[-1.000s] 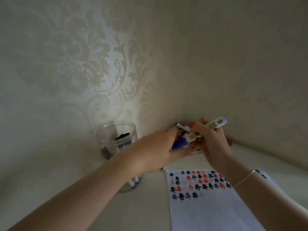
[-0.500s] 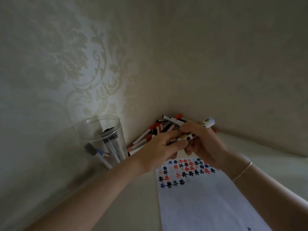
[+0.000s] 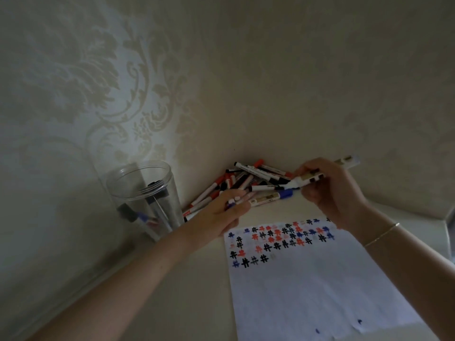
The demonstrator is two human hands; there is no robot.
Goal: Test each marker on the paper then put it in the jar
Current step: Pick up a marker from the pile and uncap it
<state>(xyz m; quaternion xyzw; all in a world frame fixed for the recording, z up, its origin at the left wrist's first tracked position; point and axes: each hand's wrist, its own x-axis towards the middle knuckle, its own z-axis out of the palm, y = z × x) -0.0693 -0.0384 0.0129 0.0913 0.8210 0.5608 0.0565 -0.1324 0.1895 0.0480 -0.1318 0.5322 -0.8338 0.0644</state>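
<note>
My right hand (image 3: 332, 193) grips a white marker (image 3: 344, 162) with its bare tip pointing left, above the far edge of the paper. My left hand (image 3: 221, 210) is a little to the left of it and pinches a small bluish cap (image 3: 231, 205) in curled fingers. The white paper (image 3: 320, 286) lies flat below both hands, with rows of blue, red and black hash marks along its far end. A clear plastic jar (image 3: 128, 178) stands at the left by the wall with several markers inside.
A pile of capped red, black and blue markers (image 3: 246, 179) lies in the corner where the two walls meet, behind my hands. One blue-capped marker (image 3: 270, 196) rests in front of the pile. Patterned wallpaper closes off the left and back.
My hands have drawn apart: the cap has come off the marker and sits in my left hand, which moved left. The view has dropped lower and shifted, showing more of the paper.
</note>
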